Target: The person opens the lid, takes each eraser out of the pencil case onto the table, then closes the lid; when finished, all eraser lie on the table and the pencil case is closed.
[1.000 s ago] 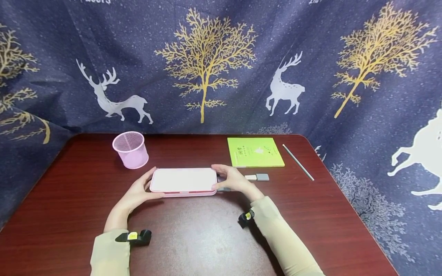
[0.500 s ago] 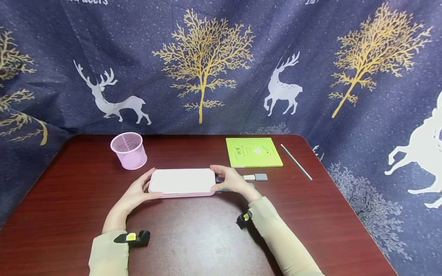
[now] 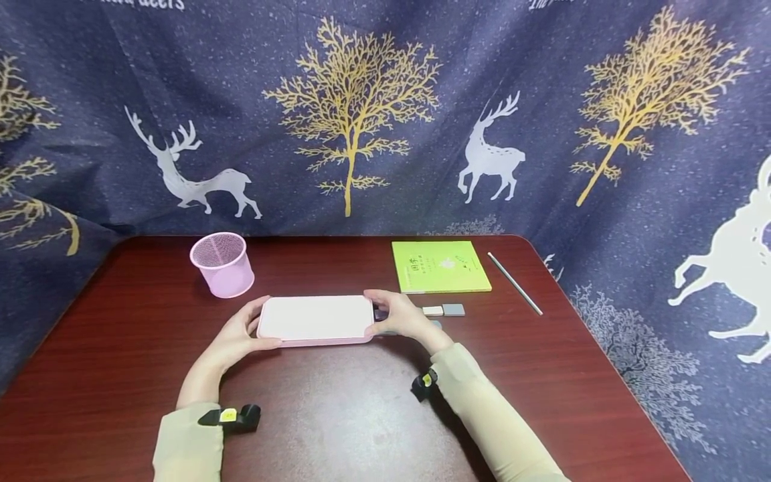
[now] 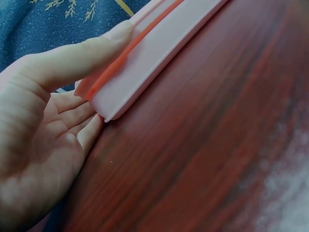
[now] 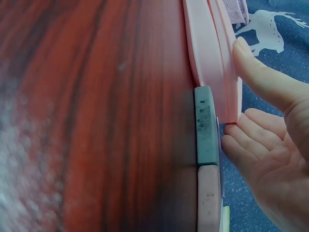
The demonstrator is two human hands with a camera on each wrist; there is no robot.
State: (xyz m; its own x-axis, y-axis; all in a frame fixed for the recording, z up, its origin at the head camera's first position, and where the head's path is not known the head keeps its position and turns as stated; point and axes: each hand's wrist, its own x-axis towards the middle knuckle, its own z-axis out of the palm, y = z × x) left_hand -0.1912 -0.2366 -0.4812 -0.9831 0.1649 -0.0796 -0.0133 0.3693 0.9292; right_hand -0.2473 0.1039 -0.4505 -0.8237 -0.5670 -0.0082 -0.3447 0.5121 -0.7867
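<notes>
A pink pencil case (image 3: 316, 319) with a white top lies on the table in the head view, between both hands. My left hand (image 3: 237, 336) grips its left end, thumb along the front edge and fingers round the end. At the right end, my right hand (image 3: 402, 317) holds it, thumb at the front corner and fingers behind. In the left wrist view a red strip (image 4: 113, 67) runs between the lid and base. Beside the case, partly hidden by the right hand in the head view, lies an eraser with a teal end (image 5: 206, 125) and a pink end (image 5: 208, 198).
A pink mesh pen holder (image 3: 223, 265) stands at the back left. At the back right lie a green book (image 3: 442, 267) and a thin pale stick (image 3: 515, 284). A grey-and-white eraser (image 3: 453, 310) lies in front of the book. A patterned cloth hangs behind the table.
The lid of the pencil case has come down, and the red gap along its front no longer shows in the head view. Both hands have kept their places at its ends.
</notes>
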